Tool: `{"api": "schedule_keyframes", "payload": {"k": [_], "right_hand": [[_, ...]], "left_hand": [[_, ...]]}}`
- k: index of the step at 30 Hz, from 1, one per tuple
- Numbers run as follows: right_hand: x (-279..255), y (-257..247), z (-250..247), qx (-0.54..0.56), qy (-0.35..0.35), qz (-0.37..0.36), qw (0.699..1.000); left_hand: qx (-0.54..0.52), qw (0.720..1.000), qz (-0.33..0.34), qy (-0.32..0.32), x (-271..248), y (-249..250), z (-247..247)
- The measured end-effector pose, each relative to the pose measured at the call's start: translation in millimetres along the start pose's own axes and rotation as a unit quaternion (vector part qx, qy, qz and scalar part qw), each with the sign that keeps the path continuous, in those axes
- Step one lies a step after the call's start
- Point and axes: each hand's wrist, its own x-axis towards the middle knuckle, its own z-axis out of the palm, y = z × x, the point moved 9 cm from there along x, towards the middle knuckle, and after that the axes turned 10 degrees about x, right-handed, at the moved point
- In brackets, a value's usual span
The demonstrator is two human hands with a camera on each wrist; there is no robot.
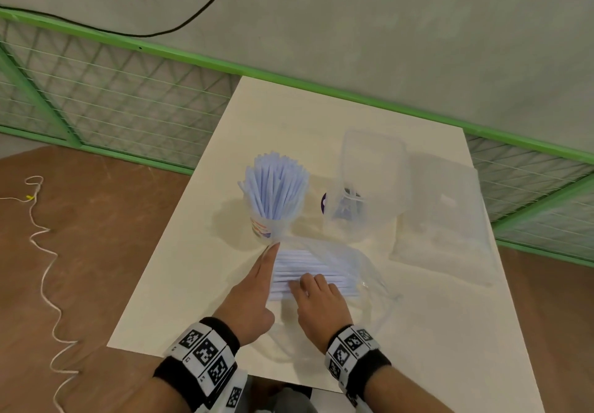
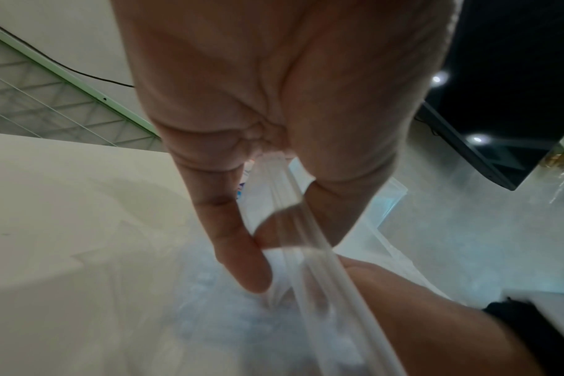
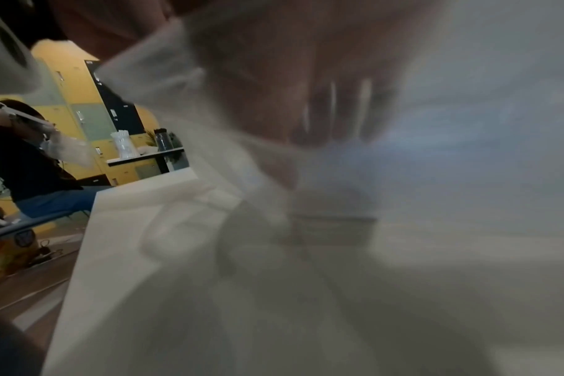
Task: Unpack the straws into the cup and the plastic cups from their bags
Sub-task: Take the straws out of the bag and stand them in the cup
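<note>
A printed cup [image 1: 267,226] stands mid-table, packed with pale blue straws [image 1: 276,187]. Just in front of it lies a clear straw bag [image 1: 356,272] with more straws [image 1: 310,264] inside, lying flat. My left hand [image 1: 260,280] is at the bag's left edge with its index finger stretched toward the cup. In the left wrist view its fingers [image 2: 242,254] pinch a strip of the bag's plastic [image 2: 309,267]. My right hand [image 1: 316,293] curls its fingers over the near ends of the straws. Bag film blurs the right wrist view, where fingers [image 3: 332,114] show dimly.
A tall clear bag [image 1: 369,168] stands behind the straw bag, with a purple object [image 1: 323,202] at its left. A flat clear bag [image 1: 446,219] lies at the right of the white table [image 1: 193,284]. A green mesh fence [image 1: 106,91] runs behind. A white cord [image 1: 45,251] trails on the floor.
</note>
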Motion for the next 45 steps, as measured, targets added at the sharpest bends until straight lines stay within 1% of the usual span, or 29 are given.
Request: {"api": "schedule_keyframes", "payload": {"k": [7, 16, 19, 24, 30, 35, 37, 41, 43, 45], "right_hand": [[5, 2, 4, 0.009, 0.007, 0.02, 1.0], [9, 6, 13, 0.006, -0.026, 0.035, 0.999], [10, 7, 13, 0.018, -0.028, 0.037, 0.999], [14, 6, 12, 0.002, -0.037, 0.041, 0.998], [16, 7, 19, 0.012, -0.106, 0.057, 0.993], [18, -1, 19, -0.014, -0.138, 0.025, 0.99], [15, -2, 17, -0.009, -0.149, 0.022, 0.989], [8, 10, 2, 0.057, -0.118, 0.051, 0.99], [4, 20, -8, 0.084, -0.101, 0.068, 0.989], [1, 32, -24, 0.127, -0.062, 0.09, 0.986]], "left_hand": [[0.005, 1.0, -0.014, -0.005, -3, -4, 0], [0.002, 1.0, -0.011, -0.003, -3, -6, 0], [0.001, 1.0, -0.013, -0.007, -2, -7, 1], [0.002, 1.0, -0.014, -0.008, -2, -7, 0], [-0.005, 1.0, -0.019, -0.009, -3, -5, -3], [-0.005, 1.0, -0.021, -0.006, -3, -3, -6], [-0.01, 1.0, -0.02, -0.007, -2, -4, -6], [-0.025, 1.0, -0.01, -0.006, -1, -8, -7], [-0.028, 0.999, -0.015, -0.006, -1, -12, -7], [-0.031, 0.999, -0.018, -0.005, 0, -14, -7]]}}
